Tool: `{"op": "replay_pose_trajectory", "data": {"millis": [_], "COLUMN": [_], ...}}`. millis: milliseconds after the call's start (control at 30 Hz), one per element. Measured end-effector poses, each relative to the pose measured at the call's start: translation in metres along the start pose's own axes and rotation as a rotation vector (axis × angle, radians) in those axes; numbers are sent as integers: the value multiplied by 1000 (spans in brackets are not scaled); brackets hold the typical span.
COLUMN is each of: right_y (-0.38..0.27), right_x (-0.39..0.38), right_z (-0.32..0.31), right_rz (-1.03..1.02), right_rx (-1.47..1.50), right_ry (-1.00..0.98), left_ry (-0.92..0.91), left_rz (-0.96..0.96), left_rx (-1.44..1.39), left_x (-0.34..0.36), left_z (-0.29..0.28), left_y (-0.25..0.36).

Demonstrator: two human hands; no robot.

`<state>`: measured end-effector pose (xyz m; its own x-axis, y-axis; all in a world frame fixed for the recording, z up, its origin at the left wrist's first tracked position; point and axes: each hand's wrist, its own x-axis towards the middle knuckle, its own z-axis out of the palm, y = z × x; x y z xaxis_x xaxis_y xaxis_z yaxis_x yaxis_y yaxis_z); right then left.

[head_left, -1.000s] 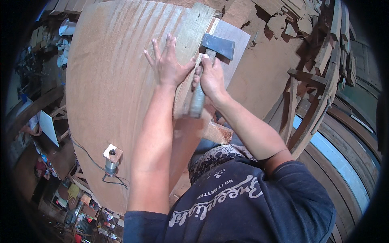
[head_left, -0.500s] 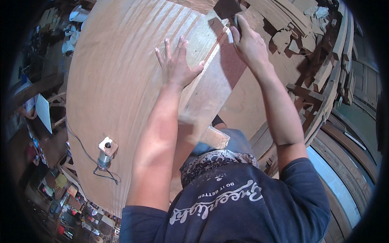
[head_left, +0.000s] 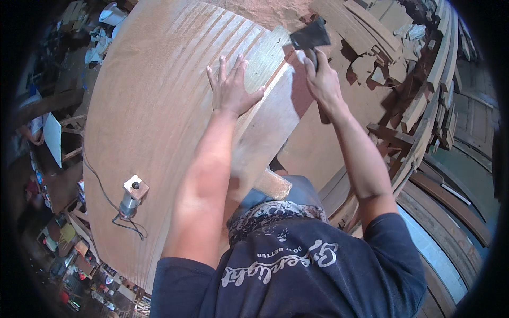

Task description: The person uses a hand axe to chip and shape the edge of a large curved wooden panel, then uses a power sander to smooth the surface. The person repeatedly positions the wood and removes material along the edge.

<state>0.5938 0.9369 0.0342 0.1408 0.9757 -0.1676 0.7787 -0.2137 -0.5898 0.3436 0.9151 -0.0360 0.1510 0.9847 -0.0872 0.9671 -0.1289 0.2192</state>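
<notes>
A broad, curved wooden panel (head_left: pixel 132 106) with parallel grooves lies below me. My left hand (head_left: pixel 231 90) rests on it with fingers spread, beside a pale board (head_left: pixel 265 58) and a narrow wooden strip along the panel's right portion. My right hand (head_left: pixel 324 85) grips a hatchet (head_left: pixel 313 34) by its handle, its dark head raised near the upper end of that strip. A darker, shadowed surface lies just under the hatchet. A short wood block (head_left: pixel 273 185) projects from beneath the right side of the panel, near my body.
A small power tool (head_left: pixel 130 204) with a cord sits on the lower left of the panel. Stacked planks (head_left: pixel 440 63) and offcuts (head_left: pixel 366 69) crowd the right. At the far left are another person's arm (head_left: pixel 34 132), a white board (head_left: pixel 53 140), white buckets (head_left: pixel 110 15) and assorted clutter.
The hatchet has moved rightward from beside my left hand, rising, then coming slightly down over the last half second. My left hand stays spread on the panel. The view has shifted a little.
</notes>
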Motion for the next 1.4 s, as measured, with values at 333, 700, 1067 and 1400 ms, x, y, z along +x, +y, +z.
{"op": "replay_pose_trajectory", "data": {"millis": [333,700,1067,1400], "right_y": [63,68,48,-109], "right_x": [-180,-222,-255,-491], "right_z": [14,21,49,122], "right_rz": [251,-188,-296,-485], "right_rx": [227,-103,-239,-195], "right_ry": [-213,-256,-272,-668], "left_ry": [-69,329,541,634], "left_rz": [-53,24,-610,-801], "left_rx": [9,-429,-58,182], "left_x": [-9,-338,-636,-798], "left_z": [-20,-9,0,10], "left_y": [10,44,-34,-160]}}
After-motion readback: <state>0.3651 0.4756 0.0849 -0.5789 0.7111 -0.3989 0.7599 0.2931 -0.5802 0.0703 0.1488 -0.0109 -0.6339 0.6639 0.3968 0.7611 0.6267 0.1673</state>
